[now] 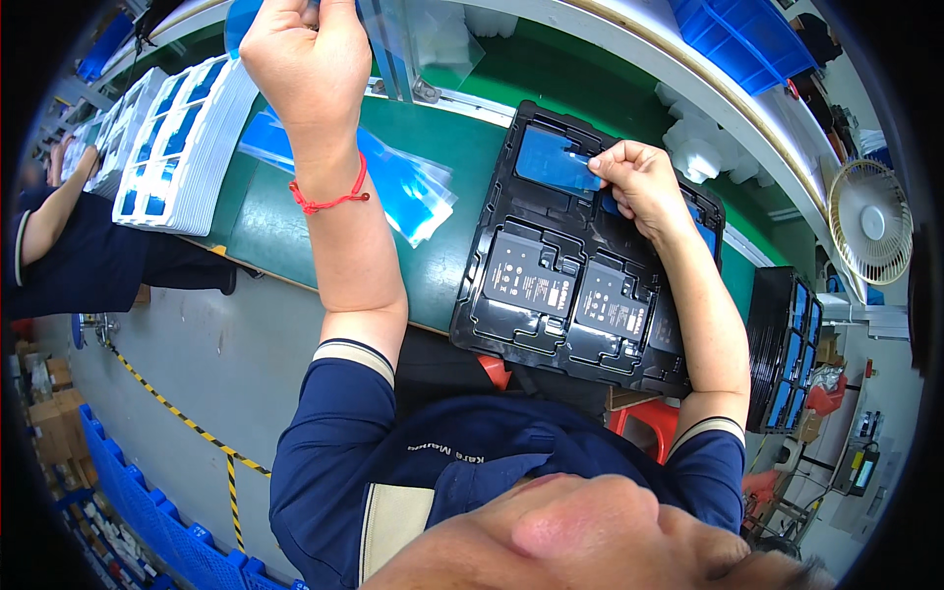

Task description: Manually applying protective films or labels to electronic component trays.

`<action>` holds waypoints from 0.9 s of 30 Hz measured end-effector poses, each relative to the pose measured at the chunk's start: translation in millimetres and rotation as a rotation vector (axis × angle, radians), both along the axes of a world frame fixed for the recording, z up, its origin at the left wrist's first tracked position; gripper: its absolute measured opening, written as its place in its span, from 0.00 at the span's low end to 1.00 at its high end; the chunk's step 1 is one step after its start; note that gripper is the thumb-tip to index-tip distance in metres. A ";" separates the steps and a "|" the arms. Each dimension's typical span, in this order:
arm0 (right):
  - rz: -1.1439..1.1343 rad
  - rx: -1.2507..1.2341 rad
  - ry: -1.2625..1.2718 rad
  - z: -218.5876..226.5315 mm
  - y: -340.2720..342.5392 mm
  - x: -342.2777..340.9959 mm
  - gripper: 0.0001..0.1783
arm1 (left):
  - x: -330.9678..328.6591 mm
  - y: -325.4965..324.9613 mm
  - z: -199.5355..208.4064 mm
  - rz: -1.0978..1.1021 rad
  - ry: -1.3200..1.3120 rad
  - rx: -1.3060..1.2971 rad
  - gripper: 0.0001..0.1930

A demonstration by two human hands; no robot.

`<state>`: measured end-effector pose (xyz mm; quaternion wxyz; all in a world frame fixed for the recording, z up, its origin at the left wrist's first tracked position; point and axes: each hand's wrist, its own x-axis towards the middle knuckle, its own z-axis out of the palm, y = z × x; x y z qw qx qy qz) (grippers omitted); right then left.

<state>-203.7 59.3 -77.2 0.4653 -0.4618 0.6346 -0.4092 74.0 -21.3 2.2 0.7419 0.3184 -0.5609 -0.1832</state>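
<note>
My left hand (308, 61) is raised at the top edge, its fingers curled closed and partly cut off by the frame. A translucent blue film (238, 28) sticks out beside its knuckles, seemingly held in it. Over the black plastic tray (466, 313), my right hand (641, 185) pinches the right edge of a blue film sheet (547, 157) lying in a far compartment. Flat black battery packs (531, 273) with white print fill the near compartments. Part of the tray is hidden under my right forearm.
Loose blue film strips (408, 197) lie on the green table (265, 211). White trays (177, 143) stack at left; black trays (777, 344) stack at right. A fan (871, 221) and blue crate (742, 39) stand at the far right. Another person's arm (61, 211) reaches in at left.
</note>
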 end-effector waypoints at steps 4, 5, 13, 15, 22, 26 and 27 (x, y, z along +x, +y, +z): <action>-0.012 0.005 0.056 3.9 1.4 3.5 0.05 | -0.6 -0.5 -0.5 -0.009 0.015 0.028 0.12; -0.014 0.005 0.055 3.6 1.5 4.3 0.05 | -1.2 -1.2 -0.4 -0.011 0.014 0.028 0.12; -0.016 -0.209 0.543 -4.9 4.3 13.6 0.05 | -4.5 3.6 1.8 0.047 -0.024 -0.046 0.13; -0.008 -0.240 0.581 -3.9 5.2 17.5 0.05 | 1.9 -0.6 -2.7 0.029 -0.029 -0.038 0.13; 0.055 -0.275 0.764 6.8 10.1 29.4 0.17 | 9.2 -5.3 -7.5 0.007 -0.096 0.046 0.11; -0.065 -0.375 0.817 10.8 11.0 4.1 0.23 | -25.1 -1.5 -5.3 -0.227 -0.015 -0.009 0.11; -0.094 -0.484 0.778 11.3 11.4 -2.1 0.22 | -30.9 2.2 -4.0 -0.297 -0.006 0.043 0.11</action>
